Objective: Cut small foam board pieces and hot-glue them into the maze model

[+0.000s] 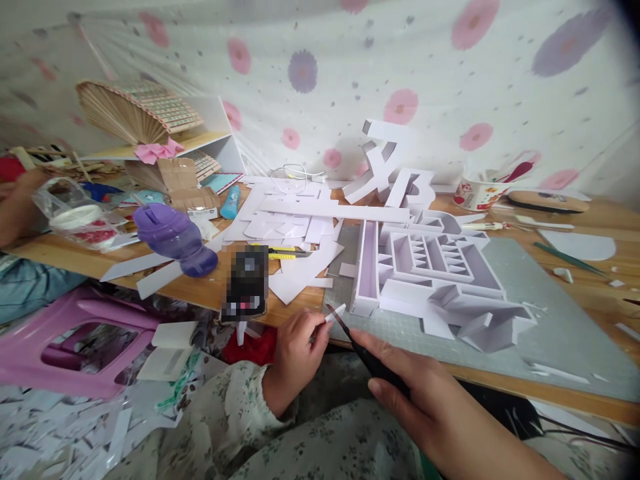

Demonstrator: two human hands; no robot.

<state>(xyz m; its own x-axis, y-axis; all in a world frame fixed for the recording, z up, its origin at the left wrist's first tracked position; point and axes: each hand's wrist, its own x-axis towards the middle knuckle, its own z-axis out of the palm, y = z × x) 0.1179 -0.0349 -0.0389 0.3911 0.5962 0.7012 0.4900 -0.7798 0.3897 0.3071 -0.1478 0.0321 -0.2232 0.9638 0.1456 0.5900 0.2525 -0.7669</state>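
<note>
My left hand (296,350) pinches a small white foam scrap (337,312) just off the table's front edge. My right hand (427,400) grips a black craft knife (364,352) whose thin tip touches that scrap. Right beyond them, a large white foam-board model (430,273) with many small compartments lies on a grey-green cutting mat (550,313).
A blurred phone (246,280), a yellow cutter (285,253), a purple bottle (175,238) and loose white foam pieces (290,220) cover the wooden table (75,257). White foam letters (387,170) stand at the back. A purple stool (70,333) sits left. Another person's arm (17,207) shows at far left.
</note>
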